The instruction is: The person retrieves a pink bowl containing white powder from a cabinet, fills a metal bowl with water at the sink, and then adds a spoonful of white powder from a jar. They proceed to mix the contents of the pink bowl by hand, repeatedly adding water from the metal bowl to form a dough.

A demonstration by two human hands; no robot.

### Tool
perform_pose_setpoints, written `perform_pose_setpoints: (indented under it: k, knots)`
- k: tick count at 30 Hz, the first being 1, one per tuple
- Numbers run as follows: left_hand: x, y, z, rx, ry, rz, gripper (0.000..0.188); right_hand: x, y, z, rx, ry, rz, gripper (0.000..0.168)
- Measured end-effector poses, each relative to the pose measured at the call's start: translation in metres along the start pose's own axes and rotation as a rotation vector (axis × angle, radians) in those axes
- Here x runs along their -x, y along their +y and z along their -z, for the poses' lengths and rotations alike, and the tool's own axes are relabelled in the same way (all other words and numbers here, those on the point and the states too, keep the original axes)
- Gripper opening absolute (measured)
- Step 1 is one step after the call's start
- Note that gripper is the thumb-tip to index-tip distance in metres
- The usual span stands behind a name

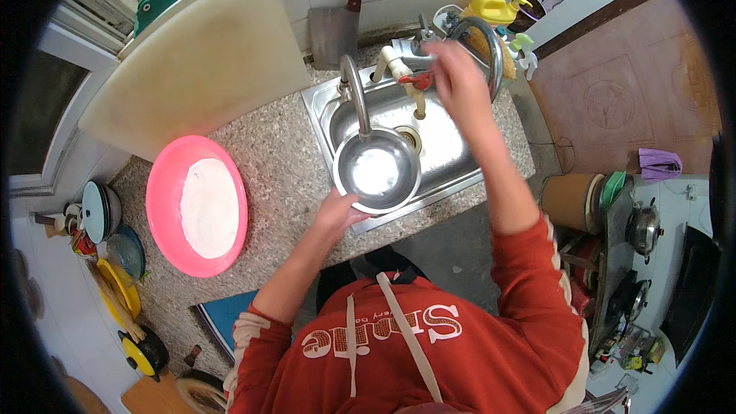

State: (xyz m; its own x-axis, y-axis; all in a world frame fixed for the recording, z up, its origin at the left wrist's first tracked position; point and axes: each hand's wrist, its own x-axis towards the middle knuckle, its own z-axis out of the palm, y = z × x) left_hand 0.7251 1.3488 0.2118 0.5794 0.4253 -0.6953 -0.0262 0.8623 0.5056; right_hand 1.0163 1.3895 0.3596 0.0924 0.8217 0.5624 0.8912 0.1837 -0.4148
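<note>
My left hand [338,211] grips the near rim of a stainless steel bowl [376,170], which is over the left part of the sink [448,149] below the tip of a curved metal faucet [357,92]. Raised above the back right of the sink, my right hand [457,72] is near a grey metal tap [411,52] and a red-handled valve [418,80]; whether it touches either cannot be told. Its fingers are blurred. On the counter to the left stands a pink plastic basin [158,213] with white powder [210,207] in it.
A large cutting board [201,63] leans at the back left, with a cleaver [334,34] beside it. A yellow pump bottle [491,10] and spray bottles stand behind the sink's right side. Stacked bowls [100,211] and a black pot with a yellow lid [141,353] are at far left.
</note>
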Motion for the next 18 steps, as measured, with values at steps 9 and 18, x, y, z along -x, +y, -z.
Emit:
perform_pose_setpoints:
  k: [9,18]
  knots:
    - [-0.063,0.001,-0.072,0.002,-0.063,0.097,0.045,-0.104,0.113,-0.090,0.580,-0.513,-0.470,0.024]
    - [-0.089,0.008,-0.114,0.001,-0.129,0.095,0.044,-0.100,0.122,-0.094,0.567,-0.523,-0.516,0.024]
